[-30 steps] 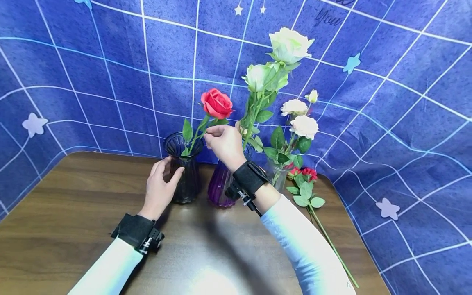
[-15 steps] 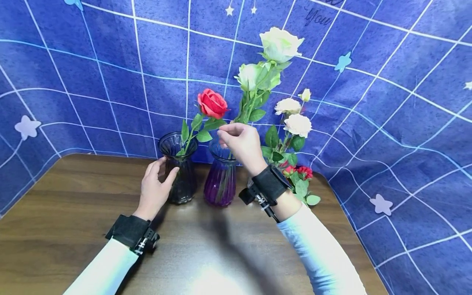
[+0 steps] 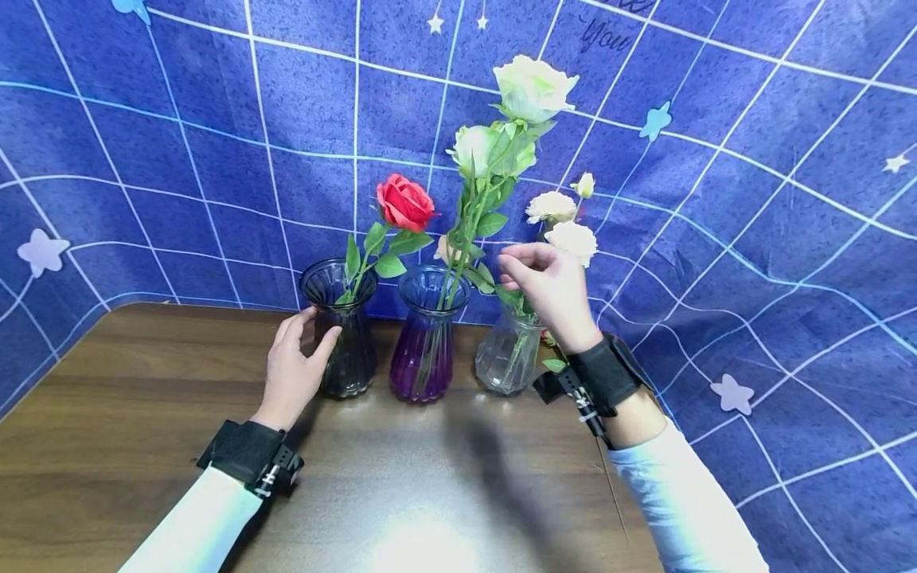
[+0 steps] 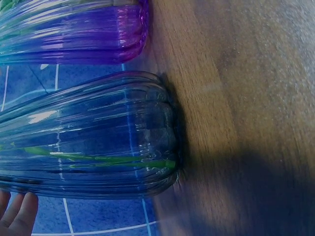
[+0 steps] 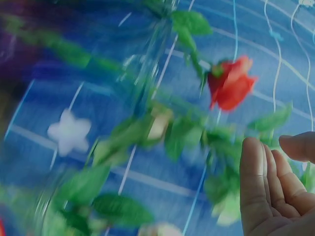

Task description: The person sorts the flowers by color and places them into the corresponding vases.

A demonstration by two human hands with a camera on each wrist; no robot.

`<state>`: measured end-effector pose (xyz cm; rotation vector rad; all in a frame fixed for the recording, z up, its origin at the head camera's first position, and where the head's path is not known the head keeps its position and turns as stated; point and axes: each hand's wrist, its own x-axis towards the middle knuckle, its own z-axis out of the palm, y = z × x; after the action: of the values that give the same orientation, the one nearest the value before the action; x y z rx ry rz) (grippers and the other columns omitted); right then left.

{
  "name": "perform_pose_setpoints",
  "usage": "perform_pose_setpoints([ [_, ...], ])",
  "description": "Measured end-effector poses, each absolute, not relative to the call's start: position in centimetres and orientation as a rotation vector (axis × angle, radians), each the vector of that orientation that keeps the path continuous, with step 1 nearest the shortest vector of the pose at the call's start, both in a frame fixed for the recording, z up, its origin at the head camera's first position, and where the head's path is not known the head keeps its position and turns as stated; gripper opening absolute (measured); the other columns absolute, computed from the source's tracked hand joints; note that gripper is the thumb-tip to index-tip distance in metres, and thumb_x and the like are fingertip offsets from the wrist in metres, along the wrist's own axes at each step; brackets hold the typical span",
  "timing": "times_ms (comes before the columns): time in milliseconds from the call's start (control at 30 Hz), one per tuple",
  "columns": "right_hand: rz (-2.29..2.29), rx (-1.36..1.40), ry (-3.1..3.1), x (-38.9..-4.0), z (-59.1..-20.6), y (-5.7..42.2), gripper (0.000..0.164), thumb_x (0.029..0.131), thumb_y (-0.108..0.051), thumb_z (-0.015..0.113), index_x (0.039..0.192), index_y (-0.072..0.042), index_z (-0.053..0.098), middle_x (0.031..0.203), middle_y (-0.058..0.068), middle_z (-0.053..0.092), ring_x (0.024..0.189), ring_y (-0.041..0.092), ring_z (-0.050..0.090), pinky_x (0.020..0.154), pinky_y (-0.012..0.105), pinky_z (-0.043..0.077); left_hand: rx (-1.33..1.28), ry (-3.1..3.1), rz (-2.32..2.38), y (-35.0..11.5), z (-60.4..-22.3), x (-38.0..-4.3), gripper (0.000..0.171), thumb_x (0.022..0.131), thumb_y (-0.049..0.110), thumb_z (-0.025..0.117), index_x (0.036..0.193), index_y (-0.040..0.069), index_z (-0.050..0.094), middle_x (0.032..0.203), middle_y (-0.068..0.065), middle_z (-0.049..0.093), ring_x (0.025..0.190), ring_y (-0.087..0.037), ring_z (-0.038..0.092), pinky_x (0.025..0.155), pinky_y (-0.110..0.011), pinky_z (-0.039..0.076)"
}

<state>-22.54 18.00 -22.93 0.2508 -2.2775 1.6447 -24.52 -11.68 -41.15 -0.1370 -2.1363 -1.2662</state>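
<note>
In the head view, my left hand (image 3: 292, 372) holds the side of a dark glass vase (image 3: 353, 350), fingers along its left side and thumb at its front. A red rose (image 3: 406, 203) leans to the right in that vase, and its green stem (image 4: 108, 160) reaches the base in the left wrist view. My right hand (image 3: 553, 293) is raised in front of a clear glass vase (image 3: 501, 362) with pale flowers. Its fingers are loosely bent, and the right wrist view shows a gap between thumb and fingers with nothing in it.
Between those two vases stands a purple-blue vase (image 3: 423, 362) with tall whitish-green roses (image 3: 533, 89). A thin stem (image 3: 610, 489) lies on the wooden table (image 3: 344, 485) at the right, partly hidden by the right arm. A blue grid-patterned cloth (image 3: 215, 143) hangs behind.
My right hand has moved away from the red rose's stem to the right, past the purple-blue vase. The rose stays in the dark vase. The left hand keeps its place on that vase.
</note>
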Motion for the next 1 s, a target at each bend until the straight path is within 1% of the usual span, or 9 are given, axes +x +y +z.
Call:
perform_pose_setpoints([
  [100, 1.639, 0.187, -2.263, -22.1, -23.5, 20.5, 0.025, 0.086, -0.009, 0.065, 0.103, 0.009, 0.065, 0.068, -0.007, 0.065, 0.06, 0.005, 0.063, 0.064, 0.021, 0.058, -0.131, -2.144, -1.263, -11.7, -41.1, -24.5, 0.048, 0.087, 0.021, 0.068, 0.126, -0.003, 0.053, 0.12, -0.02, 0.055, 0.103, -0.031, 0.059, 0.087, -0.043, 0.049],
  [233, 1.584, 0.088, -2.274, -21.5, -24.8, 24.0, 0.028, 0.086, -0.012, 0.064, 0.103, 0.01, 0.064, 0.065, -0.013, 0.064, 0.058, 0.001, 0.062, 0.062, 0.018, 0.057, -0.116, -2.147, -1.264, -11.8, -41.2, -24.5, 0.048, 0.087, 0.022, 0.067, 0.127, -0.002, 0.052, 0.12, -0.019, 0.055, 0.103, -0.031, 0.059, 0.086, -0.043, 0.049],
  [400, 1.508, -0.032, -2.33, -20.8, -27.5, 27.8, 0.03, 0.087, -0.013, 0.063, 0.105, 0.011, 0.064, 0.062, -0.022, 0.061, 0.056, -0.003, 0.06, 0.058, 0.015, 0.055, -0.11, -2.149, -1.262, -11.9, -41.3, -24.6, 0.049, 0.088, 0.022, 0.066, 0.127, -0.002, 0.052, 0.12, -0.019, 0.055, 0.103, -0.031, 0.058, 0.087, -0.044, 0.049],
  [533, 1.51, -0.141, -2.337, -20.5, -30.2, 30.5, 0.031, 0.088, -0.011, 0.062, 0.106, 0.014, 0.062, 0.062, -0.024, 0.061, 0.057, -0.006, 0.06, 0.059, 0.013, 0.055, -0.11, -2.148, -1.255, -11.8, -41.3, -24.6, 0.048, 0.088, 0.023, 0.066, 0.127, -0.001, 0.052, 0.12, -0.019, 0.055, 0.104, -0.03, 0.058, 0.086, -0.041, 0.05],
  [700, 1.52, -0.301, -2.348, -20.2, -33.2, 33.0, 0.031, 0.088, -0.009, 0.061, 0.108, 0.015, 0.06, 0.057, -0.025, 0.058, 0.054, -0.007, 0.058, 0.058, 0.011, 0.053, -0.105, -2.155, -1.234, -11.7, -41.3, -24.5, 0.048, 0.088, 0.022, 0.066, 0.127, -0.001, 0.052, 0.12, -0.018, 0.055, 0.105, -0.028, 0.058, 0.086, -0.033, 0.048],
  [900, 1.528, -0.393, -2.352, -19.8, -35.5, 34.9, 0.031, 0.088, -0.009, 0.061, 0.108, 0.015, 0.059, 0.057, -0.021, 0.06, 0.055, -0.004, 0.059, 0.056, 0.012, 0.053, -0.109, -2.158, -1.23, -11.6, -41.4, -24.6, 0.048, 0.088, 0.023, 0.066, 0.127, -0.001, 0.052, 0.119, -0.018, 0.056, 0.104, -0.029, 0.058, 0.085, -0.035, 0.048],
  [933, 1.522, -0.412, -2.358, -19.8, -35.8, 35.2, 0.031, 0.088, -0.009, 0.061, 0.109, 0.015, 0.06, 0.059, -0.018, 0.062, 0.056, -0.002, 0.061, 0.056, 0.013, 0.053, -0.109, -2.157, -1.23, -11.5, -41.4, -24.6, 0.048, 0.088, 0.023, 0.066, 0.127, -0.001, 0.052, 0.119, -0.019, 0.056, 0.104, -0.029, 0.058, 0.085, -0.034, 0.048],
  [967, 1.526, -0.364, -2.334, -20.8, -37.9, 37.0, 0.03, 0.088, -0.013, 0.063, 0.107, 0.01, 0.063, 0.061, -0.016, 0.063, 0.056, -0.002, 0.062, 0.055, 0.014, 0.054, -0.11, -2.157, -1.229, -11.5, -41.4, -24.6, 0.048, 0.088, 0.023, 0.066, 0.127, -0.001, 0.052, 0.119, -0.018, 0.056, 0.104, -0.029, 0.058, 0.085, -0.033, 0.048],
  [1000, 1.525, -0.376, -2.337, -20.8, -38.2, 37.2, 0.03, 0.088, -0.013, 0.063, 0.107, 0.009, 0.063, 0.061, -0.016, 0.063, 0.056, -0.001, 0.062, 0.055, 0.014, 0.054, -0.112, -2.155, -1.23, -11.4, -41.4, -24.6, 0.048, 0.087, 0.022, 0.067, 0.127, -0.001, 0.053, 0.119, -0.019, 0.056, 0.104, -0.029, 0.058, 0.085, -0.029, 0.047],
])
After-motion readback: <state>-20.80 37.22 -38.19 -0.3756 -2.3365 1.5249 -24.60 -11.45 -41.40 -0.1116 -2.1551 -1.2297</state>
